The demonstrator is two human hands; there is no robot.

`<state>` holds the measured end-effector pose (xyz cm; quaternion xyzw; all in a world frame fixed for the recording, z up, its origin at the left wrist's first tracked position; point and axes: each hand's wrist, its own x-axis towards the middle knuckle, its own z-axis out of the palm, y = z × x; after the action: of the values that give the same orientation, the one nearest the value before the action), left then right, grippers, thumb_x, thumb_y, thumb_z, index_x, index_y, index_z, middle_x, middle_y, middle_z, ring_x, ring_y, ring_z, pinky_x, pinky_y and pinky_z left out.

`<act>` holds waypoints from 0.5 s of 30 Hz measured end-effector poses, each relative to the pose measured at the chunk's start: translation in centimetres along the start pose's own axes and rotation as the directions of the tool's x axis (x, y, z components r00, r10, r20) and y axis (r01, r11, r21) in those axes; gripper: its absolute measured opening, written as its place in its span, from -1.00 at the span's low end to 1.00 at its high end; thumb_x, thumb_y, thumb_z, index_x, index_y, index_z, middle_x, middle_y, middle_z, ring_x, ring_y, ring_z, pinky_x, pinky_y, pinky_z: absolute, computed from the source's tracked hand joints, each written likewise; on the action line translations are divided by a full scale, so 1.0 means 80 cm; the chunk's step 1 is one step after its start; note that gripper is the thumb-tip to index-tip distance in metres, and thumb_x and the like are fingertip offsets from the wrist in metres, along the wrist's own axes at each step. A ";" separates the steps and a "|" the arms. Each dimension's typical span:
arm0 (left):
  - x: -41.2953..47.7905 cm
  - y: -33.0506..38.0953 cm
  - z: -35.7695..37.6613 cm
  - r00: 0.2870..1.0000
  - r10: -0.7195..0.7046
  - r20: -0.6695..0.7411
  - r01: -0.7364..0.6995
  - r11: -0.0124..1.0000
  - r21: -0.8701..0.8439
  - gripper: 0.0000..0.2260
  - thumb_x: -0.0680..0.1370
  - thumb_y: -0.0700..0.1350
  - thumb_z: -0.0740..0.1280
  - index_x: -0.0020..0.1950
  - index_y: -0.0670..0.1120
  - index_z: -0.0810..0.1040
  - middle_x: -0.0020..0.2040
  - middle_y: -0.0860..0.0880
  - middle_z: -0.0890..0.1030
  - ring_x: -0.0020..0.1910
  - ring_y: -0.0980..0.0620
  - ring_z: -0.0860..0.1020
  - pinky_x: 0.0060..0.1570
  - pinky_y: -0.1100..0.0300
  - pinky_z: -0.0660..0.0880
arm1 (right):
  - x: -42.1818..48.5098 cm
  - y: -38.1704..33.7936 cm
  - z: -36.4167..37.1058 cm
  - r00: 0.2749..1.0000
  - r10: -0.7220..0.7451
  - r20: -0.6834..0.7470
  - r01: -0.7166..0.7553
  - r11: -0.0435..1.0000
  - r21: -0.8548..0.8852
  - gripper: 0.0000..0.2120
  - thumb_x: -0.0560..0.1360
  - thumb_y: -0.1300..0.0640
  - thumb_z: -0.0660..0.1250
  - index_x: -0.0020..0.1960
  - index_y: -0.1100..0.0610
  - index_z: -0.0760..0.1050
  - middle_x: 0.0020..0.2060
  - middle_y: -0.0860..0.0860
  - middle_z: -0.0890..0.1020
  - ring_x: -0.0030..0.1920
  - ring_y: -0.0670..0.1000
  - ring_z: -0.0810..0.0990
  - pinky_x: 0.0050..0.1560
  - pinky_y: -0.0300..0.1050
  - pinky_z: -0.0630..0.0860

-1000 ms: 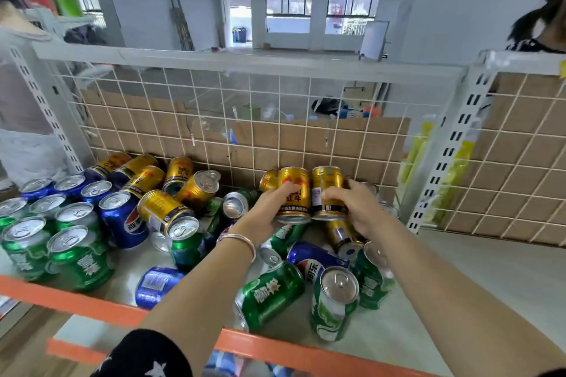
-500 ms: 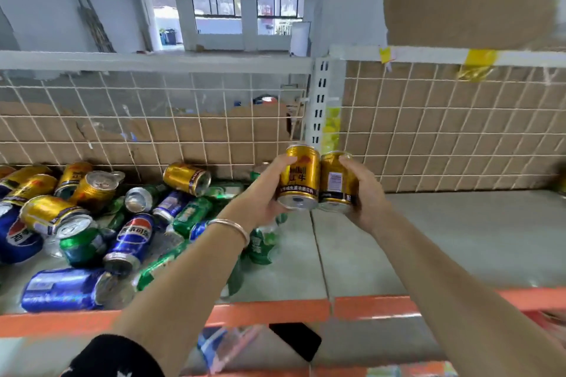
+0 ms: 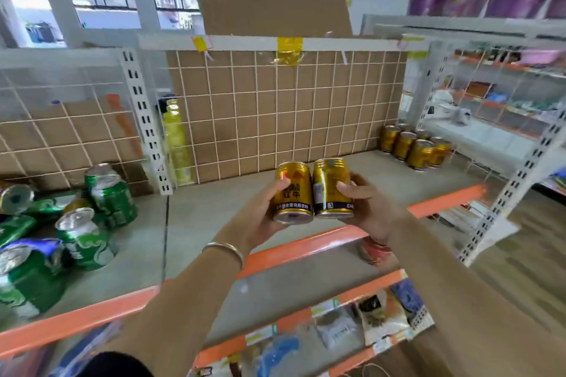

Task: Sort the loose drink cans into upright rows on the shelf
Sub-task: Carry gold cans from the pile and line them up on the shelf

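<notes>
My left hand [image 3: 260, 217] grips a gold can [image 3: 293, 193] and my right hand [image 3: 367, 208] grips a second gold can [image 3: 332, 188]. Both cans are upright, side by side and touching, held in the air above the grey shelf [image 3: 214, 208] near its orange front edge. At the shelf's far right corner several gold cans [image 3: 413, 148] stand upright in short rows. A loose pile of green cans [image 3: 107, 196] and a blue can [image 3: 33, 246] lies on the shelf section to the left.
A wire grid backed with cardboard [image 3: 275, 113] closes the back of the shelf. A white slotted upright [image 3: 147, 122] divides the two sections, with a yellow bottle [image 3: 177, 144] behind it. Lower shelves [image 3: 352, 324] hold packets. Another rack [image 3: 496, 107] stands at the right.
Both hands have carried the two gold cans rightward, away from the pile and over the bare shelf section. The view has swung right, bringing the standing gold cans into sight.
</notes>
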<state>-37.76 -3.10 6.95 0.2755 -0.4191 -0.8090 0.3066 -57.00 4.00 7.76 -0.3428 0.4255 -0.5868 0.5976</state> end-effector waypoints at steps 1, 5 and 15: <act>0.008 -0.010 0.014 1.000 -0.003 0.024 0.003 1.000 0.004 -0.66 0.54 -0.05 0.26 0.27 -0.16 0.45 0.01 -0.16 0.65 -0.13 -0.06 0.67 -0.22 0.06 0.61 | -0.009 -0.004 -0.016 1.000 0.001 -0.014 -0.001 1.000 0.000 -0.22 0.09 0.18 0.64 0.26 0.05 0.43 0.07 0.12 0.62 -0.08 0.15 0.66 -0.21 0.02 0.62; 0.048 -0.040 0.066 0.996 -0.012 0.092 0.015 0.999 -0.029 -0.47 0.43 0.07 0.31 0.33 -0.14 0.42 -0.02 -0.13 0.64 -0.11 -0.02 0.63 -0.12 0.10 0.56 | -0.030 -0.012 -0.062 0.992 0.003 -0.125 -0.021 0.989 -0.143 -0.42 0.37 0.28 0.40 0.34 0.03 0.33 0.07 0.13 0.58 -0.04 0.17 0.60 -0.13 0.05 0.60; 0.195 -0.063 0.162 0.905 -0.004 0.426 0.103 0.973 -0.209 -0.62 0.47 -0.04 0.29 0.19 -0.24 0.51 0.12 -0.31 0.59 0.10 -0.23 0.58 0.23 -0.12 0.44 | 0.011 -0.051 -0.193 0.976 0.090 -0.197 -0.064 0.989 0.133 -0.72 0.46 0.27 0.12 0.10 0.29 0.49 -0.15 0.22 0.67 -0.24 0.18 0.68 -0.25 -0.04 0.63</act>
<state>-58.49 -5.56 6.16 0.0686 -0.3729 -0.8999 0.2155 -72.79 4.21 5.11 -0.2263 0.4593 -0.6205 0.5940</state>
